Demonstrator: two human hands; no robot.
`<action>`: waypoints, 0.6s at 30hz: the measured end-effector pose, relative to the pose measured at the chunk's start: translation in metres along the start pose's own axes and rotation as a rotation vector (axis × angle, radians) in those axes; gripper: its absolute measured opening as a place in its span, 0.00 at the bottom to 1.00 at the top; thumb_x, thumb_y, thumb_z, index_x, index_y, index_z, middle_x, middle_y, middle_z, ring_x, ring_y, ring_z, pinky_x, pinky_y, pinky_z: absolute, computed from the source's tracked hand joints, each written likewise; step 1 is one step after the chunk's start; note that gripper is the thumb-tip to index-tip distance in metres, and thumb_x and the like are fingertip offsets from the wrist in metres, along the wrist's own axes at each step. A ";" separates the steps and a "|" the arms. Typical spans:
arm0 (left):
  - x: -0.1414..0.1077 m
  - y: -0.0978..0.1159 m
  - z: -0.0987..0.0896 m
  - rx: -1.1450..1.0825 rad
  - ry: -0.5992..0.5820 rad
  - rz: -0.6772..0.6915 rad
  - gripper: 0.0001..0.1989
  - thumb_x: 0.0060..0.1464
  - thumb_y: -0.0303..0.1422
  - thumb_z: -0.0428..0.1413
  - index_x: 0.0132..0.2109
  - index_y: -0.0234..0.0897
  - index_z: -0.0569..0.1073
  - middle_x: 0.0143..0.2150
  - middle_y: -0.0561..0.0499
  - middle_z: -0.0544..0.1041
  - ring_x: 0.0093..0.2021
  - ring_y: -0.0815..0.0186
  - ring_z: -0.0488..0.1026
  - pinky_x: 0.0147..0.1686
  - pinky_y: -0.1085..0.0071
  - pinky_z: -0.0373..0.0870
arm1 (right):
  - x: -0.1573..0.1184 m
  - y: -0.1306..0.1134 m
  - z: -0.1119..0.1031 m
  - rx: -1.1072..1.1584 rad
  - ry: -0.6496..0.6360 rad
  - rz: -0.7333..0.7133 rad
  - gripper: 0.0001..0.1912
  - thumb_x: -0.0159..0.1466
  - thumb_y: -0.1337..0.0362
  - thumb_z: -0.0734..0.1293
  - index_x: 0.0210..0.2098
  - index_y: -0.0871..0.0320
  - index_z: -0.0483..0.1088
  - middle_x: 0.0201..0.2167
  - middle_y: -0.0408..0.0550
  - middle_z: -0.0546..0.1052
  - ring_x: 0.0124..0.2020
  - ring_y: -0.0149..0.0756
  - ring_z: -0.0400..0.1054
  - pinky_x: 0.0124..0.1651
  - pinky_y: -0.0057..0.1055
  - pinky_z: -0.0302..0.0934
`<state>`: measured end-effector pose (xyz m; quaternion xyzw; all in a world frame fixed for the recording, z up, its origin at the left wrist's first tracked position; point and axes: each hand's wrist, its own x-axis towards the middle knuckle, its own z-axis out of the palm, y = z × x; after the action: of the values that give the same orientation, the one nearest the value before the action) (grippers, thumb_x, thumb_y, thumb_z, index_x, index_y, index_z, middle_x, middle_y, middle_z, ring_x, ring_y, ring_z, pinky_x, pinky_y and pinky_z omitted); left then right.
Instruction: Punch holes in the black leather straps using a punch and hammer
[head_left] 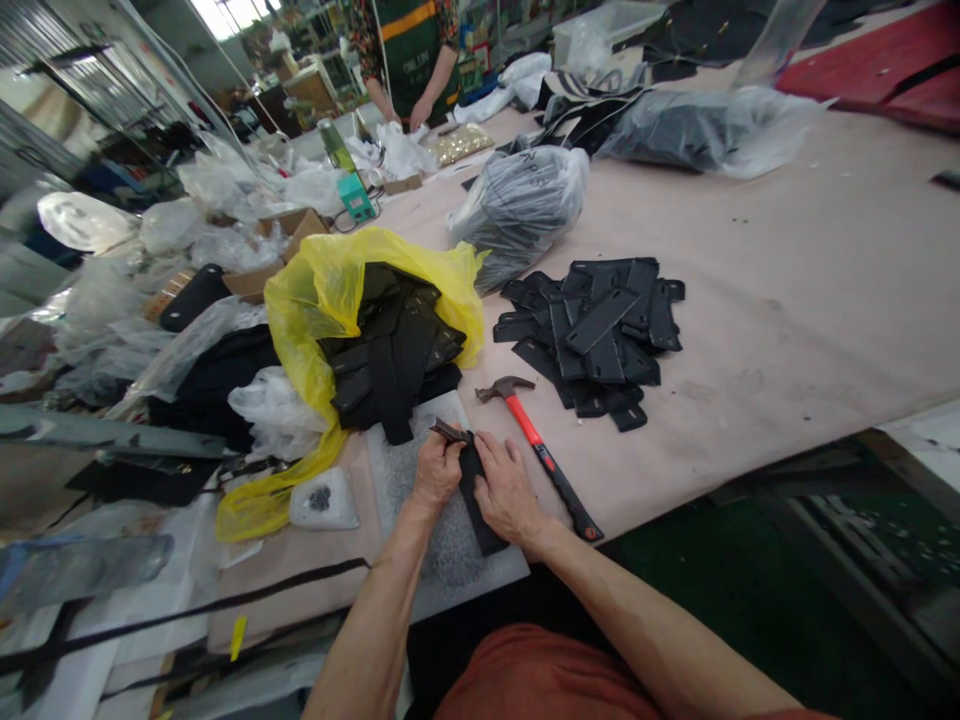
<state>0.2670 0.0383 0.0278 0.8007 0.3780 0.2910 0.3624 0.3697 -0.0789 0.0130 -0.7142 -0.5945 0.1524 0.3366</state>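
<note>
My left hand (438,468) is closed round a small dark metal tool (448,430), whose tip meets the upper end of a black strip (480,515). Fingers of my right hand (508,487) lie spread on that strip, pressing it on a grey speckled slab (444,550). Just right of my right hand lies a claw hammer (544,455) with a red and black handle. Beyond the slab, a yellow plastic bag (307,300) holds black pieces (397,350). A loose pile of black slotted pieces (600,330) sits behind the hammer.
Clear bags of dark goods (525,205) stand farther back on the table (787,300). At the left are a small white bag (325,500), crumpled plastic and boxes. A person in a green apron (412,60) stands across the table. The table edge runs at the right.
</note>
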 end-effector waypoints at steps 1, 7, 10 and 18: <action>0.000 0.000 0.000 -0.004 0.002 -0.002 0.09 0.54 0.29 0.51 0.41 0.38 0.74 0.40 0.47 0.78 0.42 0.60 0.75 0.47 0.62 0.71 | 0.000 0.000 0.000 -0.001 0.001 -0.004 0.33 0.60 0.70 0.57 0.64 0.69 0.54 0.65 0.62 0.58 0.67 0.45 0.47 0.67 0.53 0.39; -0.004 0.019 -0.005 -0.029 0.024 -0.091 0.06 0.51 0.27 0.53 0.37 0.39 0.74 0.35 0.49 0.78 0.37 0.63 0.75 0.42 0.66 0.72 | -0.005 -0.001 0.001 -0.023 0.027 -0.039 0.32 0.61 0.69 0.57 0.65 0.66 0.53 0.64 0.61 0.60 0.66 0.46 0.50 0.66 0.53 0.42; -0.009 0.026 -0.026 -0.103 0.205 -0.166 0.09 0.51 0.28 0.55 0.41 0.38 0.74 0.36 0.50 0.79 0.37 0.64 0.76 0.40 0.68 0.73 | -0.005 0.000 0.005 -0.050 0.048 -0.062 0.29 0.63 0.68 0.55 0.64 0.65 0.54 0.63 0.61 0.61 0.65 0.47 0.51 0.64 0.54 0.45; -0.042 -0.001 -0.155 0.052 0.696 -0.208 0.08 0.50 0.32 0.58 0.39 0.38 0.70 0.39 0.50 0.78 0.42 0.63 0.76 0.48 0.65 0.71 | -0.006 0.002 0.012 -0.080 0.079 -0.098 0.29 0.64 0.65 0.55 0.64 0.64 0.53 0.62 0.61 0.63 0.64 0.47 0.54 0.64 0.54 0.47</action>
<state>0.1284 0.0607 0.1069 0.6198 0.5655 0.4979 0.2193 0.3627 -0.0809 0.0022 -0.7027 -0.6204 0.0836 0.3382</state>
